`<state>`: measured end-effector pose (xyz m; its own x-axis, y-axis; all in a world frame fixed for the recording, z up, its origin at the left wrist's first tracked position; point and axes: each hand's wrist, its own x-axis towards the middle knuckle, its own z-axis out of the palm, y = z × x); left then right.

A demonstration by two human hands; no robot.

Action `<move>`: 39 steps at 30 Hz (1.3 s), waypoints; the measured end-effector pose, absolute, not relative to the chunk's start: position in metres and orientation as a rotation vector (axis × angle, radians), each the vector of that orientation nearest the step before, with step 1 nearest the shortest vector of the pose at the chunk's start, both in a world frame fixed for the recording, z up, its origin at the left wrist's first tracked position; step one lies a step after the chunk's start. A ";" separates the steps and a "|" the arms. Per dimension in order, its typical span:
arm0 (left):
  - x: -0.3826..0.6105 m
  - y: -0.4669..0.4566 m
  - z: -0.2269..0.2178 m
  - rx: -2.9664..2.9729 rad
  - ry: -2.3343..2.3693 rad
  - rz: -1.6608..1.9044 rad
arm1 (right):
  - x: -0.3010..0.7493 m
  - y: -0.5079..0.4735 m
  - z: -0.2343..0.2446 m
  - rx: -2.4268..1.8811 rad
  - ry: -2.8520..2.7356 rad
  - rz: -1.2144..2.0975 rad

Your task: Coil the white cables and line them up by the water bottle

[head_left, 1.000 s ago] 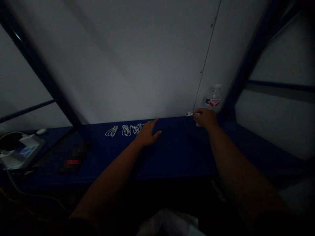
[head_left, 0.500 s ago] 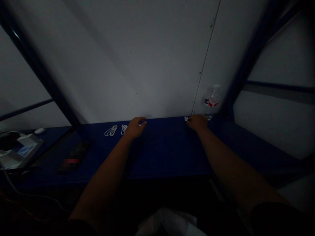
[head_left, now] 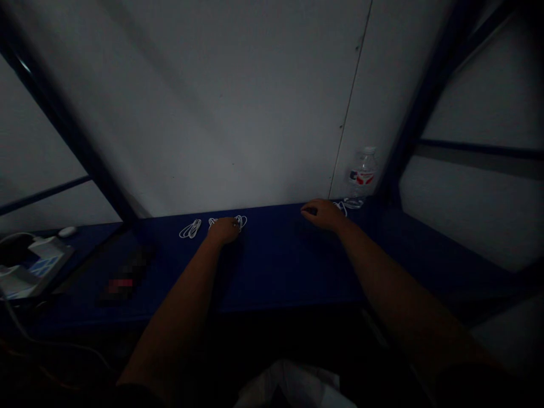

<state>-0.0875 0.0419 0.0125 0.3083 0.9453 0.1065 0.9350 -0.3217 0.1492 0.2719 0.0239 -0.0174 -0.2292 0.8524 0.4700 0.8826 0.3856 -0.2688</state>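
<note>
My left hand (head_left: 224, 231) lies at the back of the dark blue table (head_left: 280, 266) with its fingers curled down onto a row of coiled white cables (head_left: 240, 221). One coil (head_left: 190, 229) lies free just left of it. My right hand (head_left: 323, 214) rests further right on the table, fingers curled under; whether they hold anything is too dark to tell. A loose white cable (head_left: 341, 207) lies just behind that hand, near the wall.
A clear water bottle (head_left: 362, 177) with a red label stands in the back right corner. At far left are a white device with cables (head_left: 25, 266) and a small white object (head_left: 67, 231). A dark flat object (head_left: 125, 275) lies left of my left arm. White wall panels close off the back.
My left hand has moved left and curled onto the cable coils. My right hand has slid left, away from the bottle, and the white cable now shows behind it.
</note>
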 end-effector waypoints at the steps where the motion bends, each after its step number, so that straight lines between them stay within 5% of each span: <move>1: -0.084 0.040 0.012 2.486 1.737 0.286 | 0.275 0.024 -0.018 -1.503 -2.068 -0.044; 8: -0.071 0.021 0.018 2.333 1.069 0.461 | 0.289 0.021 -0.017 -1.526 -1.925 0.131; 22: -0.064 0.017 0.017 2.607 1.019 0.302 | 0.187 -0.011 -0.014 -0.743 -2.583 0.257; 39: -0.068 0.017 0.016 2.639 0.974 0.157 | 0.172 -0.022 -0.015 -0.636 -2.740 0.202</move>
<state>-0.0681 0.0172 0.0161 0.7614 0.6483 -0.0086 0.6129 -0.7153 0.3357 0.1724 -0.0216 -0.0155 -0.8498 0.4496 0.2752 0.4044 0.8909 -0.2069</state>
